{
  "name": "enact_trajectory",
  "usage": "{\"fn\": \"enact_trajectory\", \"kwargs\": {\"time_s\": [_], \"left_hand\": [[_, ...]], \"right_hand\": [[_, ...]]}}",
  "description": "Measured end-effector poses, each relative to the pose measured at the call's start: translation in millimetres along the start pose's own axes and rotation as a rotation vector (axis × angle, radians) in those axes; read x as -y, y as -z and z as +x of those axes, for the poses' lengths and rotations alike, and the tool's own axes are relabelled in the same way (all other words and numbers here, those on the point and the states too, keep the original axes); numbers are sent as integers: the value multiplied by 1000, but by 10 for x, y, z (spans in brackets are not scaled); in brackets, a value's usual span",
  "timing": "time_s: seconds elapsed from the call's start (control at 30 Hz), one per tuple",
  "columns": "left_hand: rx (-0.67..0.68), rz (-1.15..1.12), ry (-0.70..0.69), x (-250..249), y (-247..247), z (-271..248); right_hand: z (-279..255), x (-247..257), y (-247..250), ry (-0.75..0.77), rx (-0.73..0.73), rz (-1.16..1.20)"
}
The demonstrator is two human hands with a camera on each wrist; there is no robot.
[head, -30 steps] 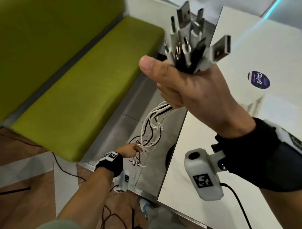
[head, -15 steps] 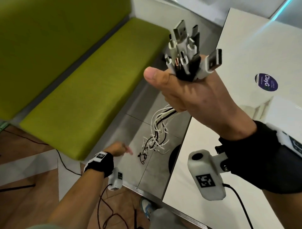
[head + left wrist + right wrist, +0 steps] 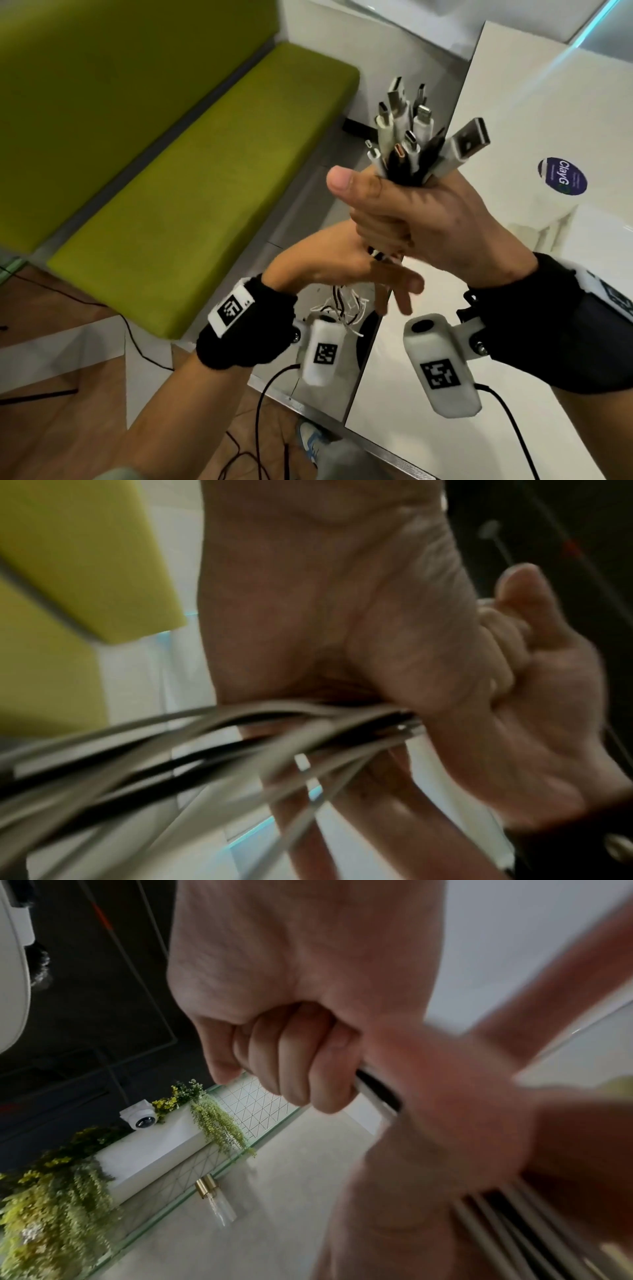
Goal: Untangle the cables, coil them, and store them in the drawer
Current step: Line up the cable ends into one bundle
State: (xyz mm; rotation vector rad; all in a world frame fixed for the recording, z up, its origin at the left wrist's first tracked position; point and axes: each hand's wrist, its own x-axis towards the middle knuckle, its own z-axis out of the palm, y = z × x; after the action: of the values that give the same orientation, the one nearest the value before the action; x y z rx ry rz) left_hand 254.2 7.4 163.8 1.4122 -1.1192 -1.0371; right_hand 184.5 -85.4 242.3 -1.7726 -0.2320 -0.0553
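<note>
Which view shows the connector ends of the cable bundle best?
The head view: the connector ends fan out sharply above the right hand that grips the bundle. The left wrist view shows only blurred cable strands leaving the fist. The right wrist view shows a short stretch of cable below the curled fingers; no connectors.

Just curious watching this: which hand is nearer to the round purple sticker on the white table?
The right. The right hand, gripping the cable bundle, is raised just left of the sticker. The left hand sits lower and farther left, beneath the right fist.
</note>
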Motion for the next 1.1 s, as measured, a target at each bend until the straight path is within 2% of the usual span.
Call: {"fn": "enact_trajectory", "kwargs": {"time_s": [0.1,0.13,0.23,0.3,0.37,0.53,0.67,0.83,0.9,1.03,1.1], "left_hand": [[-147,-21,-2,75,-159,46],[-226,-43,-21,173,-205,69],[-434,-17,-88,480,-333,115],[-528,-21,-138,702,-407,153],[-586,-100,-140,870,-470,164],[-635,-52,-74,1232,-607,172],[-693,101,88,1671,-615,98],[-622,114,295,1855,-507,110],[-568,132,374,1941,-415,106],[-519,170,550,2321,-323,-71],[-500,199,591,2377,-319,-76]], "right_hand": [[2,30,46,-4,6,40],[-10,46,39,-89,10,68],[-27,130,-20,-161,-29,172],[-51,51,-79,-116,-126,27],[-33,-4,-74,-110,-155,-46],[-60,67,-31,-139,-119,-4],[-65,152,-19,-106,-123,27],[-136,36,-106,-183,-129,-67],[-155,28,-100,-199,-136,-31],[-120,93,11,-137,-112,22],[-118,75,25,-144,-120,5]]}}
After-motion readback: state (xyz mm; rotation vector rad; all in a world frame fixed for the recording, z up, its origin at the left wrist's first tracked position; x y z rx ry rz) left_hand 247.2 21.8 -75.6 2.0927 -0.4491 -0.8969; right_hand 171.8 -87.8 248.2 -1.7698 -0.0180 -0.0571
